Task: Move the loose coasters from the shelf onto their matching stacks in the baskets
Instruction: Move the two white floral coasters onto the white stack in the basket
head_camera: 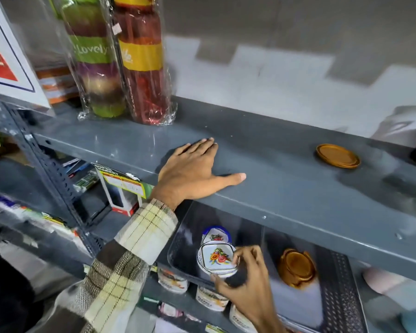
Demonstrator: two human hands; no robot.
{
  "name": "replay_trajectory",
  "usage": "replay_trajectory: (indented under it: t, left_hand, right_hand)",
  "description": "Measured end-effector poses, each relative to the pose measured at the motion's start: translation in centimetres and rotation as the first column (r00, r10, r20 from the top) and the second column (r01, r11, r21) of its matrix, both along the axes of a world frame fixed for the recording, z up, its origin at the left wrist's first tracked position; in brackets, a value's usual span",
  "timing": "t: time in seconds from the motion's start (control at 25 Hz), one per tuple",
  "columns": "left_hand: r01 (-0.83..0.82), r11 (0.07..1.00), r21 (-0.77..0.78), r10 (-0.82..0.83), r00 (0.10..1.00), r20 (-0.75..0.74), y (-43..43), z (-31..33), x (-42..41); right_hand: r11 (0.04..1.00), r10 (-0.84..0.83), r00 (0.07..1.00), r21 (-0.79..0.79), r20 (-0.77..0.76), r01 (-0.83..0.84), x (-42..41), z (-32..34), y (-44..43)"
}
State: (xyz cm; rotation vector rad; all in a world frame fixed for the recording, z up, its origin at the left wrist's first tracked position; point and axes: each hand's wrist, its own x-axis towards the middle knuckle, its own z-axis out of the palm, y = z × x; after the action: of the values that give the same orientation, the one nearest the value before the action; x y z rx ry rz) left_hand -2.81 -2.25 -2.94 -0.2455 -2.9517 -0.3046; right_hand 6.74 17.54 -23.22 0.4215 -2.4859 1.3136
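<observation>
Right hand at the floral coaster stack in the basket; one brown coaster loose on the shelf.

Head view: the left hand [195, 173] lies flat on the grey shelf [298, 195], fingers spread and holding nothing, well apart from the loose brown coaster [338, 156] that sits far to its right on the same shelf. Below, the right hand [246, 282] pinches the rim of the top white floral coaster [215, 258], thumb under and fingertips over, on its stack inside the left dark basket [178, 248]. The basket [341, 284] just beside it holds a stack of brown coasters [297, 267], near the right hand but not touching it.
</observation>
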Motion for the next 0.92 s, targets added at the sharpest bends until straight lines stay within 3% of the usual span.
replay_trajectory:
  t: [0.12, 0.28, 0.6, 0.92]
  left_hand:
    - [0.003, 1.000, 0.005, -0.003, 1.000, 0.002, 0.0, -0.1, 0.1]
    - [0.007, 1.000, 0.016, -0.006, 1.000, -0.014, -0.1, 0.0, 0.0]
    - [0.001, 1.000, 0.024, 0.000, 0.999, -0.043, 0.1, -0.1, 0.0]
    - [-0.004, 1.000, 0.013, 0.005, 0.999, -0.037, 0.1, -0.1, -0.1]
  right_hand:
    - [0.981, -0.099, 0.970, 0.186, 0.223, 0.057, -2.4, -3.7, -1.4]
    - [0.912, -0.159, 0.932, 0.409, 0.327, 0.012, -5.1, -6.4, -2.1]
    - [0.789, -0.236, 0.935, 0.614, 0.265, 0.025, -7.0, -7.9, -2.5]
    - [0.762, -0.207, 0.931, 0.646, 0.300, -0.038, -8.1, -8.5, -2.6]
